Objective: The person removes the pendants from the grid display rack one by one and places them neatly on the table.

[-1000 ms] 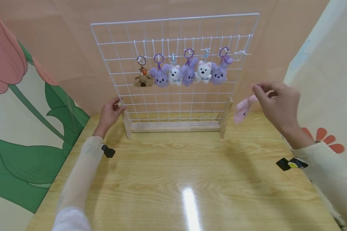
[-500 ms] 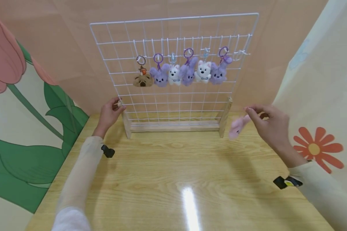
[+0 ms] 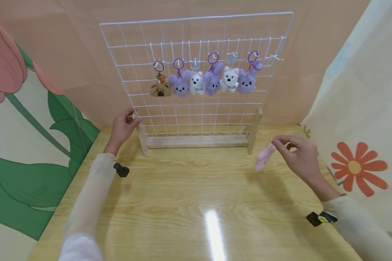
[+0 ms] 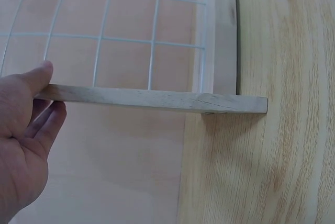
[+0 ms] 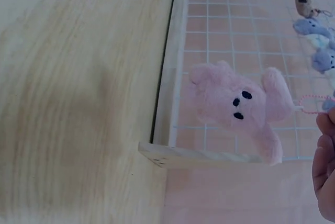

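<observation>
My right hand [image 3: 298, 157] pinches the pink bead chain [image 5: 314, 112] of a pink plush keychain [image 5: 230, 98], which dangles above the table to the right of the rack. At the rack's left side, my left hand [image 3: 121, 127] grips the top of the wooden upright [image 4: 152, 98] between thumb and fingers. The white wire grid rack [image 3: 199, 108] stands on wooden feet. Along its hooks hang a brown plush keychain [image 3: 160, 89], several purple plush keychains, such as one purple plush keychain [image 3: 181, 87] by the brown one, and two white plush keychains [image 3: 230, 78].
A white hook [image 3: 273, 58] at the grid's right end carries no plush. Wood-grain table [image 3: 170, 195] spreads in front of the rack. Printed cloth walls surround it: a tulip [image 3: 6, 61] at left, a red flower [image 3: 354, 166] at right, peach cloth [image 3: 68, 43] behind.
My right hand has moved down and slightly left, carrying the pink plush keychain lower beside the rack. The left hand keeps its grip on the upright.
</observation>
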Available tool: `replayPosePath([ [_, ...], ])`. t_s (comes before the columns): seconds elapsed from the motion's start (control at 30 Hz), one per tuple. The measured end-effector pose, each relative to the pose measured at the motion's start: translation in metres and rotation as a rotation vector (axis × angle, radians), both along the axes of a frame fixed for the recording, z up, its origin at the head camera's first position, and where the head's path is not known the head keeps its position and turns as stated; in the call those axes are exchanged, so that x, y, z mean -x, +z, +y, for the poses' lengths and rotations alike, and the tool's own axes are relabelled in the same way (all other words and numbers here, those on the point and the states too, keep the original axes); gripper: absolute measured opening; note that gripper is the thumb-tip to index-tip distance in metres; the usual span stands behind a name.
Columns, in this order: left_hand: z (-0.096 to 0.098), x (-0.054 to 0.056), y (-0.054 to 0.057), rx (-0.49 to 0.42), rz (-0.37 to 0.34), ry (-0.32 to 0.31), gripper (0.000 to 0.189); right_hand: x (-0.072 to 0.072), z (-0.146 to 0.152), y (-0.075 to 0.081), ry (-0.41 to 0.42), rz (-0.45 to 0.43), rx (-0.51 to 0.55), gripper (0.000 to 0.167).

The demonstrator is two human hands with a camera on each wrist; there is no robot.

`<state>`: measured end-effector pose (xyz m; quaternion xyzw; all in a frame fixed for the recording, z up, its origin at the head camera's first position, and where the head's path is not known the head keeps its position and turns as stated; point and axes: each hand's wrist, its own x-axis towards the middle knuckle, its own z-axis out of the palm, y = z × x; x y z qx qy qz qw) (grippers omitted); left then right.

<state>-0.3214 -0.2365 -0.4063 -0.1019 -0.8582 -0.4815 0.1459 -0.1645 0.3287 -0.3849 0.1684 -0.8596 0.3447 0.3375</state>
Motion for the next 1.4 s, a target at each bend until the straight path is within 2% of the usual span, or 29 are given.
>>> replayPosePath([
  [0.37,-0.001,0.001,-0.001,-0.006,-0.014,-0.004,0.05,-0.017,0.007,-0.03,0.009,-0.087,-0.054,0.009],
  [0.83,-0.002,0.0,0.001,-0.004,-0.01,-0.018,0.05,-0.034,0.022,-0.047,0.09,-0.171,-0.092,0.017],
  [1.1,-0.003,0.003,0.001,0.003,-0.004,-0.016,0.051,-0.033,0.024,-0.06,0.041,-0.213,-0.103,0.012],
  [1.4,-0.002,0.001,0.001,0.012,0.007,-0.019,0.052,-0.021,0.018,-0.067,-0.012,-0.261,-0.074,0.008],
])
